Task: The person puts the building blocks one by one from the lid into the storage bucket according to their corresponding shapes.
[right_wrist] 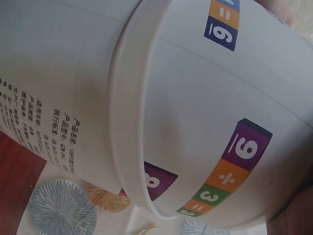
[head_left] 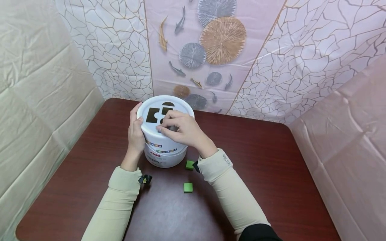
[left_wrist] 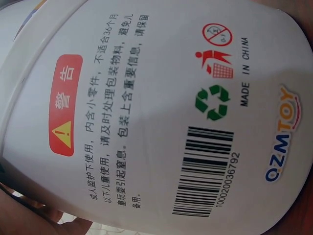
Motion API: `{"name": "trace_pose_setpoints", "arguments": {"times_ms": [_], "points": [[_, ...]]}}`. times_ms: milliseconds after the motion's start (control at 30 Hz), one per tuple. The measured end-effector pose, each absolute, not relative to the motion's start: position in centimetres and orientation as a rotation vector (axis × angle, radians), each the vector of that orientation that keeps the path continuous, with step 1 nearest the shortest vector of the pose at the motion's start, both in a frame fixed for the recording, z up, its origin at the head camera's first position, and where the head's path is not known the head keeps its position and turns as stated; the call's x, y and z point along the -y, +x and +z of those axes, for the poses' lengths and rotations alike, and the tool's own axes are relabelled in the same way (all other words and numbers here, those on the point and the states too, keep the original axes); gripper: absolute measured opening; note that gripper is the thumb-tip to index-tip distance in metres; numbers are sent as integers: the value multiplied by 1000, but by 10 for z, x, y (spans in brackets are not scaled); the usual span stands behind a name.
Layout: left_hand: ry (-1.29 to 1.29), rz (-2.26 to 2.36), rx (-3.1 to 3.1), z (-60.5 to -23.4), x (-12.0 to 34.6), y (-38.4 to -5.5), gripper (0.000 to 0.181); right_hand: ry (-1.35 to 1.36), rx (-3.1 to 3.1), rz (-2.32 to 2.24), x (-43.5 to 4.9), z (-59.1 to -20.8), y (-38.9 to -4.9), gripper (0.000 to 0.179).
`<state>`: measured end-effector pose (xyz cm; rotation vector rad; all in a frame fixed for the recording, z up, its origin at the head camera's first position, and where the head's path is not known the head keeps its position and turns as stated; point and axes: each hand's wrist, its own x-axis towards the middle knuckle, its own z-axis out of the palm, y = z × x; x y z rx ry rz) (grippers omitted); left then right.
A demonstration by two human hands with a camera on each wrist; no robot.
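A white toy bucket (head_left: 164, 160) stands upright near the far edge of the table, its lid (head_left: 145, 113) pierced with dark shaped cutouts. My left hand (head_left: 136, 134) grips the bucket's left side, thumb at the lid's rim. Over the lid's near part, my right hand (head_left: 182, 129) bends its fingers, thumb and forefinger tips meeting at a small bluish piece (head_left: 159, 131), mostly hidden by them. In the left wrist view the bucket's wall (left_wrist: 156, 161) shows a barcode and warning print. The right wrist view shows colourful sum stickers (right_wrist: 227, 174) and a white handle (right_wrist: 129, 107).
Two green blocks lie on the table: one green block (head_left: 190, 165) beside the bucket's base near my right cuff, another green block (head_left: 188, 187) closer to me. Patterned cloth (head_left: 120, 43) hangs behind the dark red table (head_left: 256, 160) and at both sides.
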<state>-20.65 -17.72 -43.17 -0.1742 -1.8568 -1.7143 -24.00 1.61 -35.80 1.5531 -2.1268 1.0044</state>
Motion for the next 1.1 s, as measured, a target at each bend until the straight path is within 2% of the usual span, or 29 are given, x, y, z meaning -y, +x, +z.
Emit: {"name": "trace_pose_setpoints", "arguments": {"times_ms": [267,633,833,1100], "points": [[-190,-1729,1839,-432,178,-207,60,1612,2090,974,-15,-358,-241,16],[-189,-1729,1839,-432,177,-206,60,1541,2100,939,-15,-360,-240,16],[-187,-1729,1837,-432,176,-207,59,1287,2084,645,-19,-377,-229,36],[-190,-1727,1813,-431,175,-206,58,1318,2064,784,-42,-396,-212,46]]}}
